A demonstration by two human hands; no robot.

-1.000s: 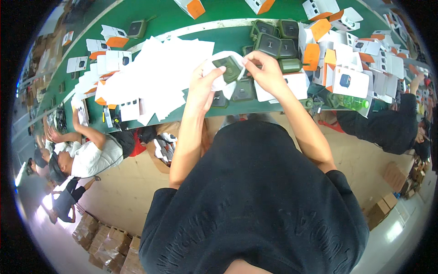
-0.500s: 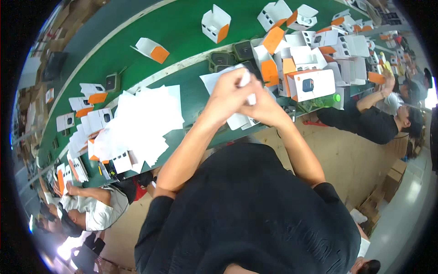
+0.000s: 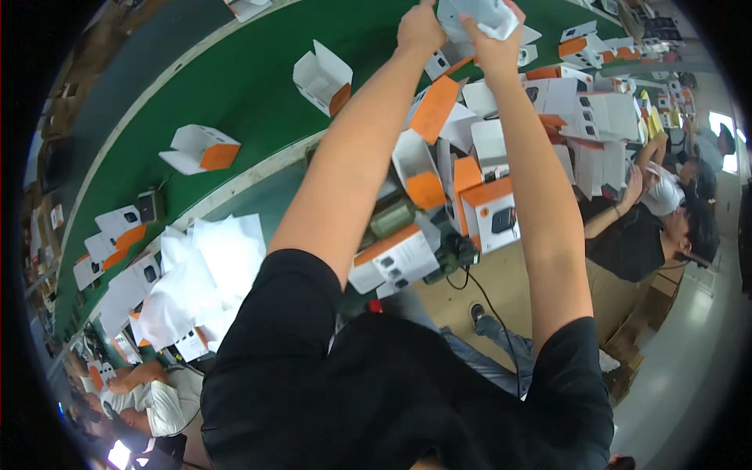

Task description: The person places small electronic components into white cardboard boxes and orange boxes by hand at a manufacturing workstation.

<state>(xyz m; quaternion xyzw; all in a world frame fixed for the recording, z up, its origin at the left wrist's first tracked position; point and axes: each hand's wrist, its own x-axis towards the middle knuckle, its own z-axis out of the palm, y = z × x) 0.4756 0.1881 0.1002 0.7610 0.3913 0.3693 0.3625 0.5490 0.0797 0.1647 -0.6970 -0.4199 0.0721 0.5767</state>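
Note:
Both arms reach far out over the green bench to the top of the view. My right hand (image 3: 497, 45) is closed round the near side of an open white box (image 3: 474, 14). White crumpled paper (image 3: 499, 30) shows at that hand, partly covered by its fingers. At the box's left side my left hand (image 3: 421, 31) has bent fingers, closed at its edge; the fingertips are cut off by the frame. Below the hands lie several white and orange cartons, among them an open one (image 3: 417, 168) and a standing one (image 3: 490, 215) with a device printed on it.
A pile of white paper sheets (image 3: 205, 270) lies on the left of the bench. Open cartons (image 3: 323, 81) stand along the green belt (image 3: 258, 94). A black cable (image 3: 501, 321) hangs at the bench's near edge. Co-workers sit at left and right, one in black (image 3: 638, 243).
My hands were together over the near bench around a small white wad. Both have stretched forward and parted, now at a white box. My view has shifted to the right.

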